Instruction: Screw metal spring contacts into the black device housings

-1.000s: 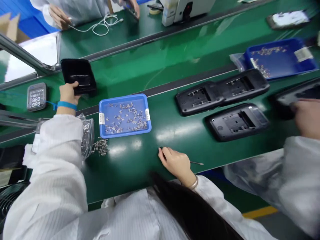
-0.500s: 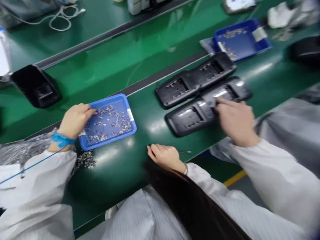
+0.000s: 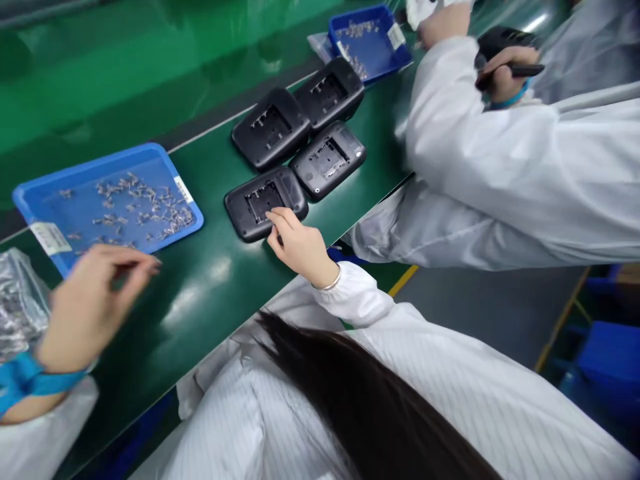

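Observation:
My left hand (image 3: pixel 97 303), slightly blurred, hovers by the near edge of a blue tray (image 3: pixel 186 227) of small metal parts (image 3: pixel 160 210). Its thumb and fingertips are pinched together; whatever lies between them is too small to make out. A blue wrist strap (image 3: pixel 37 383) circles that wrist. My right hand (image 3: pixel 303 247) reaches over the near edge of a black plastic housing (image 3: pixel 243 217), fingertips touching it beside its recess. Thumb and fingers there are apart. More black housings of the same sort, a flat one (image 3: pixel 327 160) and two bulkier ones (image 3: pixel 273 130), sit behind and beside it.
A second blue tray (image 3: pixel 383 67) of small metal parts stands at the back. To the right, a co-worker's white sleeves (image 3: pixel 475 147) border the bench; one co-worker's hand (image 3: pixel 505 77) holds a dark pen-like tool. A clear plastic bag (image 3: pixel 20 300) lies far left.
The view has shifted. My left hand has come out of the tray, pinched. My right hand has moved from the bench onto the nearest housing. The co-worker's hand has left the housings.

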{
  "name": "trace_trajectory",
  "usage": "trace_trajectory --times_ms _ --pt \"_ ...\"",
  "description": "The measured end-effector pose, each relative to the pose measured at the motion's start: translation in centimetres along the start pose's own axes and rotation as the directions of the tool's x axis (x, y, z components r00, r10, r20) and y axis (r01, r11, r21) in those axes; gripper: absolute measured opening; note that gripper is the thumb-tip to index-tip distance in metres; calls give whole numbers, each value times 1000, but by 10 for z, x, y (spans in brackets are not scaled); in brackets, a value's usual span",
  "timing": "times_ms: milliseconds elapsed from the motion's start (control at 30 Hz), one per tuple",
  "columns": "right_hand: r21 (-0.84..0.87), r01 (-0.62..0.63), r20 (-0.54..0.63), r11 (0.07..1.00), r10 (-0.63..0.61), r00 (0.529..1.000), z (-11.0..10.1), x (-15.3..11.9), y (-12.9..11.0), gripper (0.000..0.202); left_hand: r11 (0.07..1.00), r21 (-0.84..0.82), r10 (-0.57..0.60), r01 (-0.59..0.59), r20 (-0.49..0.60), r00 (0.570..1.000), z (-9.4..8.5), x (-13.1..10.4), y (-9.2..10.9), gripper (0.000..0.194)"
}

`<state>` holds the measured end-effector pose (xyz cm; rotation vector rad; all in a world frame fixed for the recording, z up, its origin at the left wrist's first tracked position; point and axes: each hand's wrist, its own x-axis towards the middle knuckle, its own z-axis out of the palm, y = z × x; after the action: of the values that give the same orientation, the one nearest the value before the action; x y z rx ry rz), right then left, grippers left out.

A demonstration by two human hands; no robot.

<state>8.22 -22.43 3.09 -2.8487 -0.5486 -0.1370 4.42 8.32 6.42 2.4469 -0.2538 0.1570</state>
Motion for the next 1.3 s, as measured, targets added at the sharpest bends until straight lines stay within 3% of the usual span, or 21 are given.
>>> trace_trajectory --times_ms 67,133,200,267,367,500,800,900,1100,1300 --pt "-26 110 130 994 -106 986 6 -16 -14 44 969 -244 -23 32 39 999 34 -31 29 2" --pt "75 335 191 939 -344 919 6 -40 -33 45 923 -382 -38 45 26 999 61 -56 46 5" --pt "227 518 201 825 -560 804 2 -63 -52 44 955 -296 -29 12 -54 998 78 -73 52 3" --pt "329 588 229 739 -667 709 0 -75 -64 42 994 -111 10 -22 -114 993 84 -82 50 1" --pt "370 613 262 698 -711 652 3 -75 -74 41 998 52 34 -26 -153 988 80 -87 46 6" --pt "395 606 245 690 -715 655 10 -69 -76 39 992 98 -62 82 -188 980 75 -90 50 6" --pt "440 554 260 707 -690 676 14 -75 -74 38 958 99 -240 271 -246 939 90 -93 59 2" --pt "441 572 198 691 -697 689 15 -75 -74 36 968 77 -215 240 -245 945 91 -92 55 4" --pt "430 606 235 669 -731 640 17 -73 -73 39 997 33 -59 66 -191 980 87 -90 33 8" --pt "402 608 226 684 -718 658 15 -74 -73 41 997 -59 -56 49 -128 990 78 -86 24 6"
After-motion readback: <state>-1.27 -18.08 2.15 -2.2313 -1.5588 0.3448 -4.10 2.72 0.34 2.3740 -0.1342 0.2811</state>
